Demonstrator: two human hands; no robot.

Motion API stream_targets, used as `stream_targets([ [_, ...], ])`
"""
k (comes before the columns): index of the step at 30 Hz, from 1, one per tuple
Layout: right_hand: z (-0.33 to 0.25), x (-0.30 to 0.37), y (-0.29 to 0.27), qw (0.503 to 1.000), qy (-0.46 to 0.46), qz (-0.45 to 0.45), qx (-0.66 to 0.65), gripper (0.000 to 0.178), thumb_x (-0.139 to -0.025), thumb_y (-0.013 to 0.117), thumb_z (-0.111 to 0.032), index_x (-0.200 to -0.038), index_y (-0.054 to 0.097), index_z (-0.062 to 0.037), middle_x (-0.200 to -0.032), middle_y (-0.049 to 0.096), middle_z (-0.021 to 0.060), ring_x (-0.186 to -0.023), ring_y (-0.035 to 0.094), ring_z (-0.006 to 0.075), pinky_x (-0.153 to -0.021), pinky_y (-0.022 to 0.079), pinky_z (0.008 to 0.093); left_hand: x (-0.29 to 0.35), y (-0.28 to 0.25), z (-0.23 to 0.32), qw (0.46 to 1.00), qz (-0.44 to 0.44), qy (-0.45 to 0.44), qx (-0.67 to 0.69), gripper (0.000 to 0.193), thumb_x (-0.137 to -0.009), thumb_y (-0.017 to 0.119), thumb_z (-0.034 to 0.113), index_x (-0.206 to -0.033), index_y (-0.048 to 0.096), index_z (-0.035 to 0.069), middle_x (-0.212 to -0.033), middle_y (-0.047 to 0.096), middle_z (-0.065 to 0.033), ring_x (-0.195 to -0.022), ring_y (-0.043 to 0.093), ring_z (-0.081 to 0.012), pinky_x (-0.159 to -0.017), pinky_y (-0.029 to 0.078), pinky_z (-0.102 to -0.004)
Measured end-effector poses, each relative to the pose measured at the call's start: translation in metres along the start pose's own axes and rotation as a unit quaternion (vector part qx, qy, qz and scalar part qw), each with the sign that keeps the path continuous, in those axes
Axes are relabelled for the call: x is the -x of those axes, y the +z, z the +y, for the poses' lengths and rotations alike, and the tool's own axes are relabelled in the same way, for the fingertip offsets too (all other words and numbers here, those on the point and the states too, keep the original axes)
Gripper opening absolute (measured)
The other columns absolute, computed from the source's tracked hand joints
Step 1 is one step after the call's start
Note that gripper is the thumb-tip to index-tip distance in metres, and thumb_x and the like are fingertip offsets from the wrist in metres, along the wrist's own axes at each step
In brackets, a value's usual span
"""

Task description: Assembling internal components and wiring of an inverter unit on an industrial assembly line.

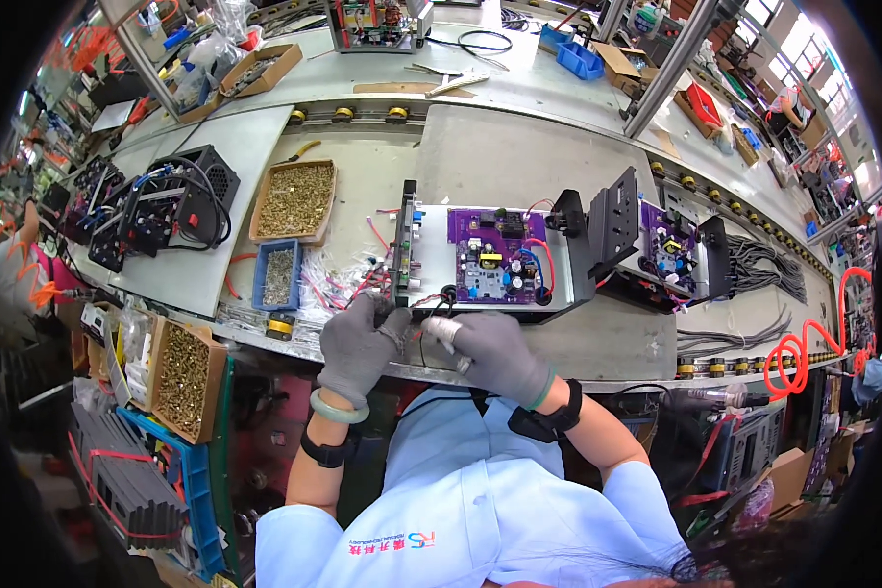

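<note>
My left hand (361,345), in a grey glove, is closed at the front left corner of an open chassis. Thin red and black wires (427,305) run between it and my right hand (496,357). The right hand, also gloved, has white wrapping on its fingers and pinches dark wires by the chassis edge. Inside the metal chassis (436,257) lies a purple circuit board (500,230) with a yellow-banded transformer and red and blue leads. A black panel with connectors (403,245) stands at its left end. The exact fingertip grip is partly hidden.
Left of the chassis are loose coloured wires (320,284), a blue bin of small screws (279,274) and a box of brass-coloured parts (297,200). A second chassis (671,257) stands to the right, with grey cables (766,265) beyond. A red coiled hose (804,343) hangs at far right.
</note>
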State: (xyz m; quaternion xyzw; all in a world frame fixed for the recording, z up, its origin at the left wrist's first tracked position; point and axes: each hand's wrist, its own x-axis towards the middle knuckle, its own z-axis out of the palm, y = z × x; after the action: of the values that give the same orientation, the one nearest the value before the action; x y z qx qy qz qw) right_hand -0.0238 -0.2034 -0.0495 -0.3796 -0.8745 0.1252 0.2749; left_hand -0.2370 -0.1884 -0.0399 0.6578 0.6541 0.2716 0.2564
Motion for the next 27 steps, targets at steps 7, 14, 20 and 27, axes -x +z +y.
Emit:
stream_targets([
  [7,0.01,-0.009,-0.021,0.849,0.251,0.095,-0.456,0.019,-0.096,0.062,-0.009,-0.113,0.065,0.0002,-0.079,0.061,-0.0015,-0.07,0.055,0.0027,-0.062,0.048,0.0219,0.028,0.048,-0.006,0.912,0.021,-0.061,0.404,0.057,-0.092,0.067,0.013,-0.141,0.041,-0.002,-0.101,0.066,-0.0086,-0.089,0.063,-0.0107,-0.076,0.052,-0.0255],
  [14,0.017,-0.008,-0.023,0.821,0.271,0.08,-0.496,0.022,-0.096,0.063,-0.012,-0.115,0.065,-0.0003,-0.078,0.062,-0.0017,-0.071,0.055,0.0022,-0.064,0.048,0.0215,0.035,0.042,-0.006,0.932,0.034,-0.003,0.36,0.041,-0.1,0.051,0.009,-0.139,0.047,-0.003,-0.072,0.056,0.0002,-0.064,0.054,-0.0066,-0.059,0.045,-0.0234],
  [20,0.015,-0.012,-0.028,0.855,0.247,0.023,-0.455,0.025,-0.095,0.062,-0.011,-0.117,0.064,0.0,-0.08,0.063,-0.0008,-0.075,0.056,0.0029,-0.068,0.049,0.0226,0.064,0.047,-0.015,0.884,-0.171,-0.117,0.42,0.039,-0.102,0.047,0.014,-0.138,0.049,0.0,-0.067,0.053,0.0006,-0.053,0.046,-0.0074,-0.055,0.044,-0.0238],
  [27,0.016,-0.008,-0.032,0.849,0.246,0.012,-0.468,0.026,-0.094,0.062,-0.011,-0.118,0.065,-0.0026,-0.081,0.063,0.0027,-0.075,0.057,0.0069,-0.072,0.05,0.0255,0.055,0.057,-0.042,0.516,-0.408,-0.127,0.742,0.044,-0.105,0.043,0.036,-0.132,0.052,0.002,-0.079,0.052,-0.0009,-0.069,0.055,-0.0132,-0.068,0.048,-0.0279],
])
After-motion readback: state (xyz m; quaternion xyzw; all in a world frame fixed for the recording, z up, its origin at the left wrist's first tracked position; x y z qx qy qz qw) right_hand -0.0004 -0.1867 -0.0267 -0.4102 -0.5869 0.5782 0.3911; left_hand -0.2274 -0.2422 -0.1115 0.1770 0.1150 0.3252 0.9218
